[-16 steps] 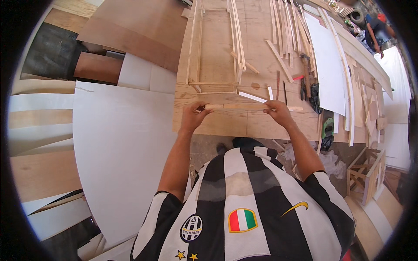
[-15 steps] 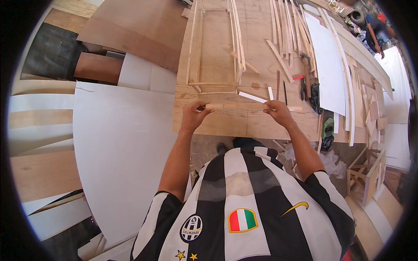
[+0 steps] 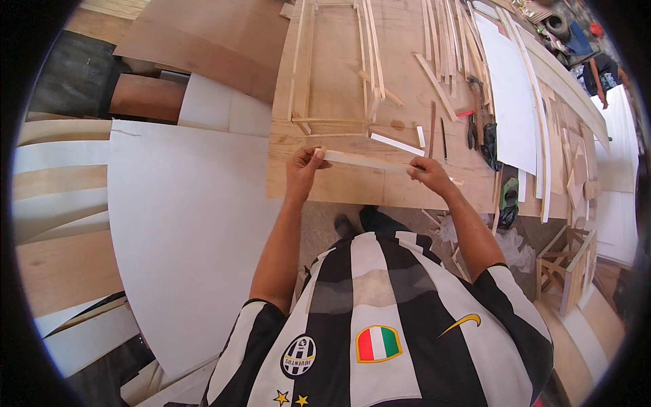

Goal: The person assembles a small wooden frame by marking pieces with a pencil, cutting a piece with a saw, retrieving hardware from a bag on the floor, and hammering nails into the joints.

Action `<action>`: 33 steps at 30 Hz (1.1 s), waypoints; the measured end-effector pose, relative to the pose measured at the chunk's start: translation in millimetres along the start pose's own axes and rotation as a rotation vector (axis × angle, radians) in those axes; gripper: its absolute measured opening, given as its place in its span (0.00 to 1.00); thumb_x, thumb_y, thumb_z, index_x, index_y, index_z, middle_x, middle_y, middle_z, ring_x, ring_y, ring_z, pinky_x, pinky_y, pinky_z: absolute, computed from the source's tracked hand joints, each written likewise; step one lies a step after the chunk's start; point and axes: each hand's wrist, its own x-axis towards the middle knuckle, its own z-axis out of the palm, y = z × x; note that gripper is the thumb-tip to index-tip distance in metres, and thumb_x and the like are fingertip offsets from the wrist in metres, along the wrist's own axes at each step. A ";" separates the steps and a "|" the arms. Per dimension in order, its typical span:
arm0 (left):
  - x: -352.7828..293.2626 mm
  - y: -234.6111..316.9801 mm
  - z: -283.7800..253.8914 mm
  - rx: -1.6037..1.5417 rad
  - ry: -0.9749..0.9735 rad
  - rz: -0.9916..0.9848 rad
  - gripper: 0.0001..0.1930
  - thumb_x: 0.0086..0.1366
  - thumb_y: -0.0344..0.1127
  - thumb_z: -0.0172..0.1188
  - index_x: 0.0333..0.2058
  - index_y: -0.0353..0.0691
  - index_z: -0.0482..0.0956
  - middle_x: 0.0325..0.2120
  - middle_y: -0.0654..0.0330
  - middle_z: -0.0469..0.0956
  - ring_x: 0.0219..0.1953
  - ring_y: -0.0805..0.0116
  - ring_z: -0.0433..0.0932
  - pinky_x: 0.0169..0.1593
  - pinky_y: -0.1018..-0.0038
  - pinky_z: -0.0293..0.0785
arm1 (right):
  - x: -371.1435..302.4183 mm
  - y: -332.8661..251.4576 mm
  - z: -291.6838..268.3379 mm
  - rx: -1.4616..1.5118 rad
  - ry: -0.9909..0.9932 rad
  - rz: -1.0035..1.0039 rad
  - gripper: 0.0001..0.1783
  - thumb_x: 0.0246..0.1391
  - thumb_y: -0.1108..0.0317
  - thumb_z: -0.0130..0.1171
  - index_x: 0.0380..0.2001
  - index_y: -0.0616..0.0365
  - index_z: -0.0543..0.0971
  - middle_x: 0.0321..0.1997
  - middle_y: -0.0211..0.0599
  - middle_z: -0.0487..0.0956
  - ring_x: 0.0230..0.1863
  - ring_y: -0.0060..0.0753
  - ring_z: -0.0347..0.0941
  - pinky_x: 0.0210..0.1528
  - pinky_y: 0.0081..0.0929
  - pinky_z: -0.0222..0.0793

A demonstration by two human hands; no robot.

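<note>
A thin wooden strip (image 3: 369, 161) with a pale face spans between my two hands over the near edge of the wooden table (image 3: 400, 188). My left hand (image 3: 304, 171) pinches its left end between thumb and fingers. Toward the other end, my right hand (image 3: 432, 175) grips the same strip. It slants, its left end farther from me than its right. Just beyond it lies a white strip (image 3: 397, 144), with a short white piece (image 3: 420, 136) beside it. A slender open wooden frame (image 3: 339, 127) rests on the table past my left hand.
Several long wooden strips (image 3: 441, 41) lie at the far right. Nearby are a hammer (image 3: 477, 95), pliers (image 3: 471, 133) and a black plastic bag (image 3: 489, 150). White sheets (image 3: 183, 244) spread at my left. A person (image 3: 600, 74) is at the far right.
The strip has turned from its brown side to a pale face and now slants. My left hand has shifted slightly away from me; both hands keep hold.
</note>
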 end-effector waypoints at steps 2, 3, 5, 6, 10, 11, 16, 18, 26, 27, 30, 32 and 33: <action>-3.3 -3.5 2.1 -0.071 -0.003 0.012 0.13 0.69 0.34 0.68 0.46 0.30 0.82 0.33 0.58 0.85 0.32 0.71 0.85 0.41 0.73 0.84 | -3.9 -7.0 4.3 0.003 0.004 0.030 0.15 0.61 0.59 0.66 0.37 0.63 0.81 0.28 0.26 0.79 0.32 0.19 0.74 0.36 0.22 0.69; -4.8 -6.3 3.2 -0.091 0.010 0.013 0.13 0.69 0.34 0.68 0.46 0.30 0.82 0.33 0.58 0.85 0.32 0.70 0.85 0.41 0.73 0.84 | -6.4 -9.5 6.4 0.009 0.009 0.060 0.15 0.61 0.59 0.67 0.36 0.63 0.81 0.27 0.26 0.79 0.31 0.19 0.74 0.35 0.22 0.69; -5.1 -13.2 3.8 -0.111 0.019 0.020 0.14 0.69 0.33 0.68 0.47 0.30 0.81 0.34 0.58 0.85 0.32 0.70 0.86 0.41 0.73 0.85 | -8.5 -8.2 6.7 -0.093 0.030 0.060 0.18 0.59 0.56 0.67 0.36 0.64 0.82 0.29 0.33 0.80 0.33 0.25 0.76 0.39 0.27 0.71; -6.1 -16.6 3.6 -0.099 0.042 -0.003 0.14 0.69 0.34 0.68 0.48 0.30 0.82 0.34 0.58 0.85 0.32 0.70 0.86 0.40 0.73 0.84 | -9.7 -7.4 6.7 -0.193 0.048 0.062 0.21 0.58 0.54 0.68 0.36 0.65 0.82 0.30 0.39 0.81 0.34 0.31 0.78 0.43 0.31 0.73; -6.5 -22.2 4.0 -0.060 0.079 -0.162 0.20 0.69 0.39 0.68 0.52 0.29 0.80 0.35 0.57 0.85 0.31 0.71 0.85 0.37 0.77 0.80 | -17.6 -0.9 3.0 -0.217 0.169 -0.023 0.22 0.56 0.52 0.69 0.38 0.64 0.84 0.32 0.41 0.83 0.35 0.33 0.78 0.42 0.32 0.73; -5.9 -24.1 3.6 -0.060 0.074 -0.165 0.20 0.69 0.39 0.68 0.52 0.29 0.80 0.35 0.57 0.85 0.31 0.71 0.85 0.37 0.77 0.80 | -20.3 1.6 -2.5 -0.242 0.184 0.008 0.22 0.54 0.52 0.71 0.38 0.64 0.85 0.32 0.41 0.84 0.35 0.34 0.79 0.42 0.33 0.73; 3.2 -36.7 1.8 0.081 0.065 -0.249 0.25 0.70 0.42 0.66 0.59 0.32 0.77 0.39 0.56 0.86 0.30 0.72 0.84 0.35 0.79 0.74 | -36.9 11.4 -47.8 -0.251 0.191 0.149 0.23 0.48 0.52 0.74 0.37 0.62 0.86 0.32 0.42 0.85 0.35 0.37 0.81 0.42 0.35 0.74; 8.9 -46.5 -3.6 0.091 0.088 -0.277 0.24 0.71 0.41 0.64 0.59 0.33 0.76 0.40 0.57 0.86 0.31 0.72 0.84 0.35 0.78 0.74 | -43.2 23.4 -68.6 -0.268 0.234 0.242 0.22 0.46 0.52 0.75 0.34 0.62 0.86 0.30 0.41 0.85 0.34 0.37 0.81 0.42 0.35 0.74; 38.3 -65.0 -40.8 0.143 0.222 -0.384 0.23 0.72 0.42 0.61 0.60 0.35 0.76 0.42 0.58 0.85 0.30 0.72 0.83 0.35 0.77 0.74 | -25.1 48.4 -118.7 -0.311 0.301 0.382 0.20 0.45 0.55 0.73 0.34 0.61 0.86 0.32 0.43 0.86 0.36 0.40 0.82 0.43 0.35 0.74; 41.4 -61.6 -41.4 0.167 0.256 -0.416 0.22 0.72 0.42 0.61 0.59 0.36 0.76 0.42 0.58 0.85 0.30 0.73 0.83 0.35 0.78 0.74 | -18.4 63.1 -120.7 -0.315 0.330 0.325 0.19 0.46 0.58 0.72 0.37 0.62 0.86 0.35 0.45 0.85 0.39 0.41 0.82 0.45 0.36 0.74; 60.5 -54.3 -43.4 0.187 0.311 -0.442 0.21 0.73 0.43 0.61 0.57 0.37 0.77 0.41 0.59 0.85 0.31 0.73 0.83 0.35 0.77 0.75 | 18.9 97.4 -119.9 -0.262 0.379 0.218 0.18 0.48 0.65 0.67 0.42 0.64 0.84 0.41 0.48 0.85 0.44 0.45 0.82 0.50 0.37 0.75; 66.1 -53.2 -57.8 0.196 0.364 -0.445 0.20 0.73 0.44 0.61 0.56 0.37 0.78 0.41 0.59 0.85 0.31 0.73 0.83 0.35 0.77 0.75 | 58.9 78.2 -103.9 -0.259 0.334 0.126 0.17 0.50 0.73 0.63 0.45 0.65 0.83 0.47 0.52 0.83 0.49 0.49 0.81 0.54 0.38 0.75; 72.8 -52.5 -60.0 0.190 0.398 -0.444 0.19 0.73 0.45 0.61 0.54 0.38 0.78 0.40 0.59 0.85 0.31 0.73 0.83 0.35 0.77 0.75 | 75.2 72.2 -99.3 -0.259 0.339 0.133 0.17 0.50 0.73 0.63 0.45 0.65 0.83 0.47 0.52 0.83 0.49 0.49 0.81 0.54 0.38 0.75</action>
